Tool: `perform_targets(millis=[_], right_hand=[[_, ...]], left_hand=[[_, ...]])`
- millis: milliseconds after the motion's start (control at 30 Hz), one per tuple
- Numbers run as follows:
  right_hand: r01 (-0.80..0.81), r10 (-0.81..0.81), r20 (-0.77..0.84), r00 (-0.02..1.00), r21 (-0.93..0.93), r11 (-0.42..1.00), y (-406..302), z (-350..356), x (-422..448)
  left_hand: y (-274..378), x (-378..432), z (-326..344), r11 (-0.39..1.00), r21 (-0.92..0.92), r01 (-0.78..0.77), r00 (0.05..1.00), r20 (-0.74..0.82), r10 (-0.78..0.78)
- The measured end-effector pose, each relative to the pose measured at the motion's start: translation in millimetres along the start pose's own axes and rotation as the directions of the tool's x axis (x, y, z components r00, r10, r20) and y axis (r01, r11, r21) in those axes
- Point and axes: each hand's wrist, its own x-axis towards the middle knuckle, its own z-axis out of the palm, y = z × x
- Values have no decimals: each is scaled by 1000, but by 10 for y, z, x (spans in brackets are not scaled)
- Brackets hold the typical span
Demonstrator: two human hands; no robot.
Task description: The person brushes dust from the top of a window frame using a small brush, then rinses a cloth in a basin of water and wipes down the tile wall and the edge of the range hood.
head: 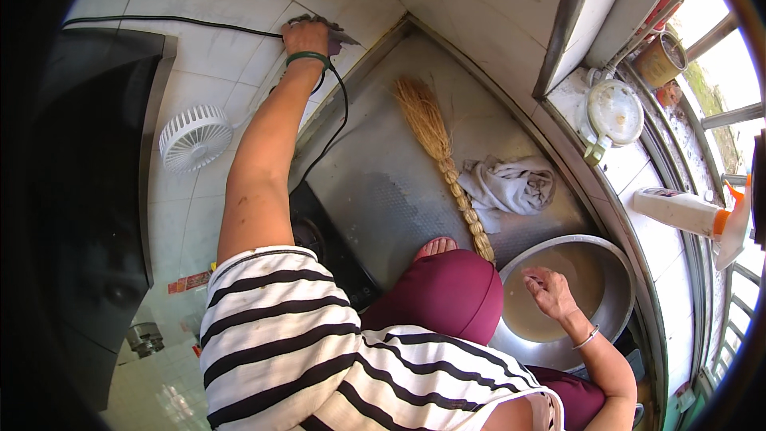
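Observation:
My left hand presses a wet grey rag against the white wall tiles, beside a black power cable. A green bangle circles that wrist. Loosely curled, my right hand hangs over a round metal basin of cloudy brownish water; nothing shows in it. A straw hand brush with a bound handle lies on the stainless-steel counter. Against its handle rests a crumpled whitish cloth. One bare foot stands on the counter, and my knee is close to the basin.
A black stove sits on the counter under my left arm. The black range hood and a white round fan are at left. On the window ledge are a lidded jug and a white spray bottle.

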Motion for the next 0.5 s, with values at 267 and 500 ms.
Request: perform_targets(millis=[267, 500], right_hand=[[-62, 62, -2, 998, -19, 998, -13, 4, -20], [-78, 78, -15, 997, 4, 997, 103, 28, -57]], left_hand=[[298, 57, 473, 996, -33, -79, 996, -37, 78], [395, 165, 515, 943, 128, -307, 950, 109, 294]])
